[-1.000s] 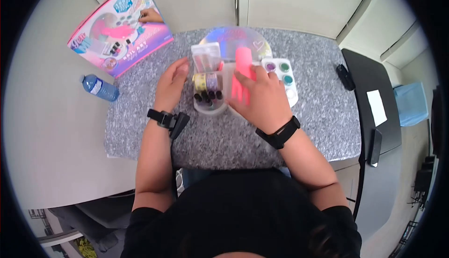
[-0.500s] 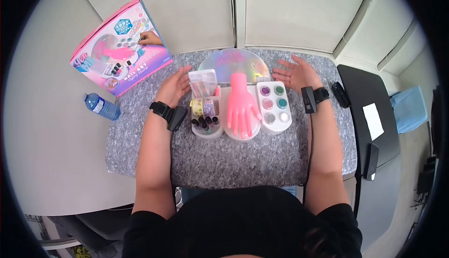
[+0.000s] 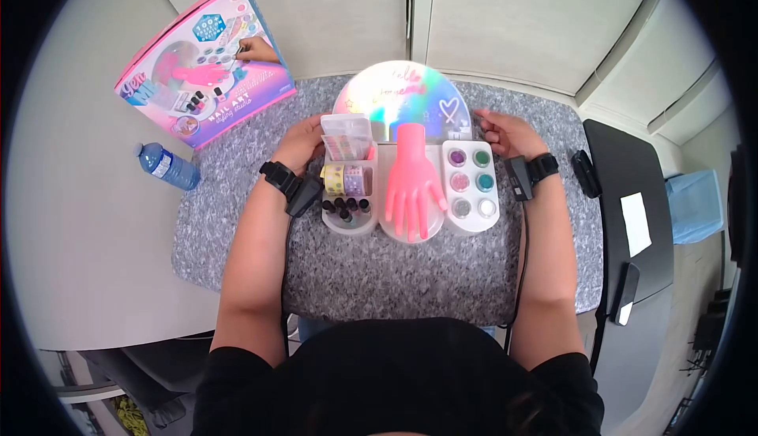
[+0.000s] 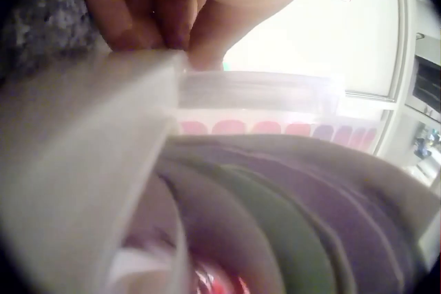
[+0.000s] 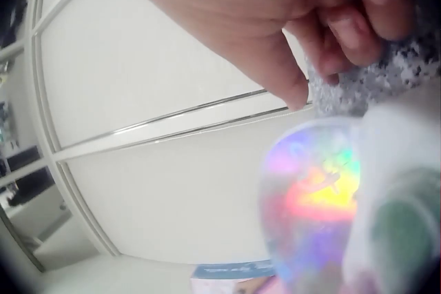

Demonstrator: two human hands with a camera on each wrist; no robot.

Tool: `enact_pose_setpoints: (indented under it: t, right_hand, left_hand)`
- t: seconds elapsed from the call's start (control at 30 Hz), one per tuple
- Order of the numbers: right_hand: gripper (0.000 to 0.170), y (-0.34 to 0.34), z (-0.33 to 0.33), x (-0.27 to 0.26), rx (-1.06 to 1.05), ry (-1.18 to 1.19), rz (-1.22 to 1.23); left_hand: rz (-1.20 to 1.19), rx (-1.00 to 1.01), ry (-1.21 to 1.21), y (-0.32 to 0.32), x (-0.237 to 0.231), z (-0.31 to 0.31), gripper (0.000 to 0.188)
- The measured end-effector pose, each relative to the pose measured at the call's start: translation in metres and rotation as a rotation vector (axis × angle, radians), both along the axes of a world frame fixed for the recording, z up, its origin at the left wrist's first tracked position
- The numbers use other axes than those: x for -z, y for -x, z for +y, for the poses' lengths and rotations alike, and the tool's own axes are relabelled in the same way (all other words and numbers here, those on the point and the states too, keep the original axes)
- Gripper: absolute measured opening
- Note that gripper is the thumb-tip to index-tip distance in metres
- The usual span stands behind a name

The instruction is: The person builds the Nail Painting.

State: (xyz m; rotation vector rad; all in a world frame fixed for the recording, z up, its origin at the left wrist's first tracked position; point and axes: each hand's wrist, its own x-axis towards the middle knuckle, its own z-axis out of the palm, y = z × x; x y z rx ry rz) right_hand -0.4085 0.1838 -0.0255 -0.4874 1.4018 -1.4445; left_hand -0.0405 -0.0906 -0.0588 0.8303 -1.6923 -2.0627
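A pink model hand (image 3: pixel 412 185) lies fingers toward me in the middle of a white nail art station (image 3: pixel 347 230). My left hand (image 3: pixel 300 144) is at the station's back left corner, fingers bent with tips right at the white edge (image 4: pixel 148 66). Beside it stands a clear case (image 3: pixel 346 127) of false nails. Patterned tape rolls (image 3: pixel 335 178) and several black-capped polish bottles (image 3: pixel 345 208) sit in front of that. My right hand (image 3: pixel 513 136) is by the right edge of the iridescent backboard (image 3: pixel 371 92), fingers loosely curled around nothing. Several glitter pots (image 3: pixel 459 182) fill the right-hand tray (image 3: pixel 471 223).
A nail art box (image 3: pixel 209 73) stands at the back left, with a water bottle (image 3: pixel 168 166) in front of it. On the right are a black case (image 3: pixel 584 171), a dark side surface (image 3: pixel 632 152) and white paper (image 3: pixel 635 224). Cabinet doors (image 3: pixel 505 25) rise behind the table.
The right hand let go of the pink model hand and withdrew to the station's right side. Both hands were spread at the sides; now their fingers are bent near the back corners.
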Motion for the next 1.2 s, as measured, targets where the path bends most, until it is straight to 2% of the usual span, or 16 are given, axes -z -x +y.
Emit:
enact_pose_setpoints:
  t: [0.07,0.2,0.27,0.33,0.43,0.5,0.63,0.7,0.8,0.87,0.93,1.03,1.1,1.2]
  right_hand:
    - [0.039,0.011,0.000,0.005,-0.113,-0.045,0.177]
    - [0.033,0.012,-0.002,0.010,-0.103,-0.085,0.212]
    - [0.031,0.012,-0.002,0.013,-0.089,0.020,0.269]
    - [0.030,0.017,0.003,0.007,-0.111,0.006,0.321]
    - [0.028,0.027,0.010,0.006,-0.165,-0.011,0.394]
    - [0.028,0.034,0.014,0.008,-0.196,-0.014,0.416]
    - [0.028,0.032,0.024,-0.004,-0.270,0.005,0.448]
    - [0.027,0.029,0.026,-0.013,-0.298,-0.021,0.491]
    - [0.027,0.018,0.029,-0.023,-0.305,-0.046,0.513]
    - [0.026,0.008,0.028,-0.029,-0.279,0.135,0.522]
    - [0.026,0.002,0.023,-0.033,-0.258,0.143,0.555]
    - [0.025,0.003,0.020,-0.033,-0.251,0.138,0.601]
    - [0.024,0.003,0.020,-0.032,-0.267,0.122,0.613]
    - [0.025,0.001,0.020,-0.030,-0.235,0.057,0.633]
  left_hand:
    - [0.023,-0.012,0.000,0.001,0.000,0.001,0.043]
    - [0.047,-0.034,0.028,0.001,-0.007,0.006,0.041]
    - [0.077,-0.036,0.046,0.002,-0.013,0.012,0.040]
    - [0.108,-0.038,0.063,0.000,-0.017,0.013,0.038]
    - [0.062,-0.022,0.161,-0.004,-0.016,0.008,0.033]
    - [0.059,-0.043,0.331,-0.005,-0.011,0.006,0.029]
    - [0.039,-0.030,0.431,-0.009,-0.015,0.007,0.029]
    - [-0.133,0.111,0.617,-0.015,-0.017,0.001,0.029]
    - [-0.033,0.112,0.482,-0.018,-0.010,0.000,0.025]
    - [0.034,0.045,0.501,-0.016,-0.015,0.009,0.023]
    - [0.102,-0.021,0.519,-0.015,-0.016,0.011,0.021]
    - [0.045,-0.075,0.603,-0.016,-0.017,0.007,0.020]
    - [-0.041,-0.060,0.843,-0.016,-0.020,0.008,0.019]
    - [-0.121,-0.059,0.966,-0.016,-0.031,0.014,0.020]
